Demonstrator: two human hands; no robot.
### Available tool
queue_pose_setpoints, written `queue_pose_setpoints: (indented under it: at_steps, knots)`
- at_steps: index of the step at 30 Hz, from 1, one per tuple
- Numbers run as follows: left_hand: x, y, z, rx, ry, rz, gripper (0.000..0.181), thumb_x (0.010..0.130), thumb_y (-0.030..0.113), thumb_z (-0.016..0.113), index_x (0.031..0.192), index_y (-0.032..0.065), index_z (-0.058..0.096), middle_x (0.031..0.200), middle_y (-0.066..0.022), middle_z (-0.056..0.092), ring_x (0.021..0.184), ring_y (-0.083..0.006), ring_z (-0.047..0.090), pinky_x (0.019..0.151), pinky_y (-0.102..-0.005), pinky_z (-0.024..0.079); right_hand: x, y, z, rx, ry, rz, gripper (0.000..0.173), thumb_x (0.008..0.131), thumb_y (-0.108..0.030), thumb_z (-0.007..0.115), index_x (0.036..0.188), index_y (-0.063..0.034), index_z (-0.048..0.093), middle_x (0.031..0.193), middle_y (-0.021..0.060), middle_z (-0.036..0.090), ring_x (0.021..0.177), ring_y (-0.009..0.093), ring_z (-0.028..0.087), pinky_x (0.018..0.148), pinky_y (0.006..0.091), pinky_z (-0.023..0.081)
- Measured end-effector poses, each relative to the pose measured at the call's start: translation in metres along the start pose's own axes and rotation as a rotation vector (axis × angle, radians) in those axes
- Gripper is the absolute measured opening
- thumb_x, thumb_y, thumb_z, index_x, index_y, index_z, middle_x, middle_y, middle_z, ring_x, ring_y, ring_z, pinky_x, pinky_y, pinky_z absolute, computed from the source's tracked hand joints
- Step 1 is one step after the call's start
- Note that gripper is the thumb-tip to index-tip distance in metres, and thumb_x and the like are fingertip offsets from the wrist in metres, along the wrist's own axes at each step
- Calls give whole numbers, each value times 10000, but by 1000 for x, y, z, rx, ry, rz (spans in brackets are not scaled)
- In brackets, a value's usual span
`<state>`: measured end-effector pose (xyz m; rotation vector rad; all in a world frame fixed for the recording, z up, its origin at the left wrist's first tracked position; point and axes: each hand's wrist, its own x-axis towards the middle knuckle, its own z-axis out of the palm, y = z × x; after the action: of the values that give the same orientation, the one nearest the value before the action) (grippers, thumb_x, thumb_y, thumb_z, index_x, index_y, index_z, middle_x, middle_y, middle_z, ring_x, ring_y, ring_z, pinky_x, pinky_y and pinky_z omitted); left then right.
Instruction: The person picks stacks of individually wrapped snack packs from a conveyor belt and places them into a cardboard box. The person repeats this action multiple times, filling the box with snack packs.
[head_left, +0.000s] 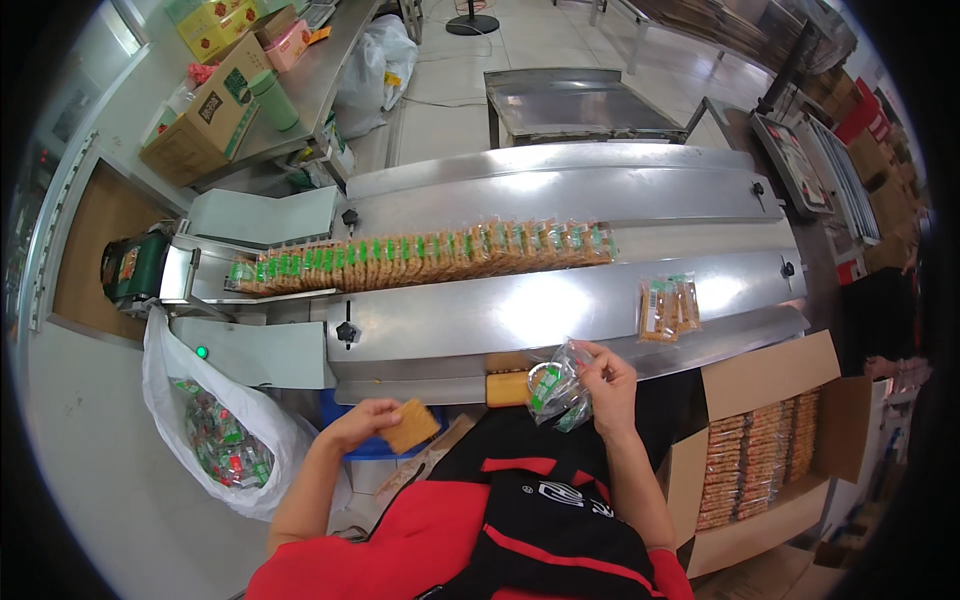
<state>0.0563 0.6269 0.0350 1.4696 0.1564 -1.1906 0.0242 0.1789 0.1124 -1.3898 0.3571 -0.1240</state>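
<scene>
My left hand pinches a thin, square golden biscuit by one edge, in front of the steel conveyor's near side. In my right hand is a crumpled clear plastic wrapper with green print, possibly more than one. Behind the wrapper, a yellow block-like object and a round metal rim show partly; what they are is unclear. A long row of wrapped biscuits stands on edge along the conveyor channel. Two or so wrapped packs lie flat on the near steel guard.
At left, a white sack holds many wrappers. A blue bin sits below my left hand. To the right is an open carton with rows of packs. Another person's hand appears at far right.
</scene>
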Motion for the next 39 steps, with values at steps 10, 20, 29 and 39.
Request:
queue_pose_setpoints:
  at_steps: [10,20,29,39]
  knots:
    - [-10,123,129,498,122,730,792,968,302,712,1620,74,325,1578,-187,435,1459,-348,427,1194,-422,349,-16,-32,76,-471,-386,-535,313,804,103,510,1076,-2,622,1093,134,651,938,244,634,809,329,500]
    - [32,110,174,435,366,698,264,1036,88,507,1276,58,611,1025,-154,718,899,-243,699,804,-368,550,-32,-17,87,-394,-385,-437,356,925,-24,600,1276,-4,542,1364,195,486,1261,353,517,1077,435,423]
    - [-121,-17,-170,69,2023,745,300,1071,188,521,1237,-56,574,1050,-176,632,939,-286,606,865,-401,492,-32,-13,77,-414,-294,-259,389,976,-26,591,1360,-6,527,1441,187,435,1046,263,655,932,370,547]
    - [-144,-118,-269,130,1776,113,430,1056,254,529,1369,-38,555,1336,-283,617,1220,-407,623,1040,-464,479,-39,0,71,-438,-349,-323,301,947,-51,618,1242,-7,582,1191,185,580,847,275,675,807,377,551]
